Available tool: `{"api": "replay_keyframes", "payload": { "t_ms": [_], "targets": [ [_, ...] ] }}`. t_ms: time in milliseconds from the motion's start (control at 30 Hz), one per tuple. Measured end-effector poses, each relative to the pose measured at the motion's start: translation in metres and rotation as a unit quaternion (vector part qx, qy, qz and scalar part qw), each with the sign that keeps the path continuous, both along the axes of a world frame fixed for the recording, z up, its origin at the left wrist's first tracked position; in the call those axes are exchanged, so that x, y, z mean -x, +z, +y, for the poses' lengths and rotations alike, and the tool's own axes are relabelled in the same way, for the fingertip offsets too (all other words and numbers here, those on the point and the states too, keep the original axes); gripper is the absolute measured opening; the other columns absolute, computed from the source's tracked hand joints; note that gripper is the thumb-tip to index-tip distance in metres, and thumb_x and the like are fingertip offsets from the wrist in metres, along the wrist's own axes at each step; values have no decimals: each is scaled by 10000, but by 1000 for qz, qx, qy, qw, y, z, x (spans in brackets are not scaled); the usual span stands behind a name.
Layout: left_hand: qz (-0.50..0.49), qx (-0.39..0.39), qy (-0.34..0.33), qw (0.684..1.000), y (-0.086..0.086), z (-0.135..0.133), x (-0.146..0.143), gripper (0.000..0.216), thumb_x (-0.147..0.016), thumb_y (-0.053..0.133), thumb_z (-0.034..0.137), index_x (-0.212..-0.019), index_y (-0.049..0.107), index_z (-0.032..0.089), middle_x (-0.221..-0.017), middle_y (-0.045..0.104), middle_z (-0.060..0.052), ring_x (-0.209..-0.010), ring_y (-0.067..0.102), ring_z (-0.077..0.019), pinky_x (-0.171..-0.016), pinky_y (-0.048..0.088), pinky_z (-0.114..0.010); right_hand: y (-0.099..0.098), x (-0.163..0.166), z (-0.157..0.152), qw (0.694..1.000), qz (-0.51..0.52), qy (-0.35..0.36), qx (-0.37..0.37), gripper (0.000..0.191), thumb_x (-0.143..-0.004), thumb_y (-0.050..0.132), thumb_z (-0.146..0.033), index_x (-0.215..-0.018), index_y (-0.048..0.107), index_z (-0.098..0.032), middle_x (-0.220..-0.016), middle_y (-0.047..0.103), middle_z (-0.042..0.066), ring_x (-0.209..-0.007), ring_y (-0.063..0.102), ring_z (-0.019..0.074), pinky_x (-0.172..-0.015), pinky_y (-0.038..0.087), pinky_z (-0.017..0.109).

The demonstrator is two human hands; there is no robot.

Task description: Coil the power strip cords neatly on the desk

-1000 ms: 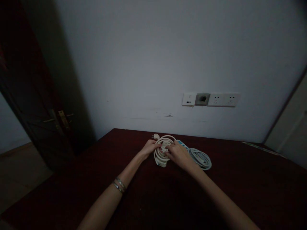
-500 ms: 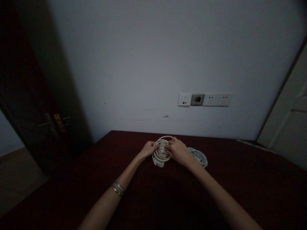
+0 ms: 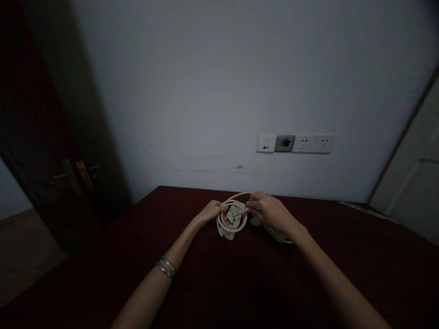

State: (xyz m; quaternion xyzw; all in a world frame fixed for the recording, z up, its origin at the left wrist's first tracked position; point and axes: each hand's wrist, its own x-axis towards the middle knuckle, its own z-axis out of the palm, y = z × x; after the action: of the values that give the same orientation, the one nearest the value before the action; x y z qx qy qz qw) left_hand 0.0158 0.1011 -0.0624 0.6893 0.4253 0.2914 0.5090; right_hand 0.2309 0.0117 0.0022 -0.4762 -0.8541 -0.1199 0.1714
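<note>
A cream power strip with its cord coiled around it [image 3: 232, 219] lies on the dark red table [image 3: 219, 274], close to the far edge. My left hand [image 3: 210, 212] grips the coil's left side, fingers curled on the cord. My right hand [image 3: 270, 211] pinches the cord at the coil's upper right, fingers closed. A second, paler coiled cable [image 3: 279, 235] lies under and behind my right wrist, mostly hidden. Two bracelets [image 3: 167, 266] sit on my left forearm.
A white wall rises behind the table with a row of sockets [image 3: 295, 143]. A dark wooden door with a brass handle [image 3: 80, 172] stands open at the left. A pale door panel [image 3: 411, 183] is at the far right.
My right hand has shifted right and up off the coil's middle, pulling a turn of cord with it; it now covers most of the second cable. My left hand stays on the coil.
</note>
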Motion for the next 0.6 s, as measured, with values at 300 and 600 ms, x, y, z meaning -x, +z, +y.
{"api": "replay_keyframes", "payload": {
  "t_ms": [300,600],
  "targets": [
    [-30,23,-45,998,-2,1,1,400,-604,659,482,-672,589,94,-554,553,10,-504,478,-97,-535,371,-231,12,-12,-2,998,61,1,23,280,-892,430,-316,-1015,670,-239,-972,630,55,-830,588,174,-708,420,266],
    [-50,36,-65,996,-6,1,1,362,-621,667,425,-722,628,79,-561,561,5,-494,469,-94,-540,373,-235,18,-25,-1,988,136,54,56,294,-891,430,-344,-970,681,-213,-930,649,68,-822,599,185,-731,448,288]
  ]
}}
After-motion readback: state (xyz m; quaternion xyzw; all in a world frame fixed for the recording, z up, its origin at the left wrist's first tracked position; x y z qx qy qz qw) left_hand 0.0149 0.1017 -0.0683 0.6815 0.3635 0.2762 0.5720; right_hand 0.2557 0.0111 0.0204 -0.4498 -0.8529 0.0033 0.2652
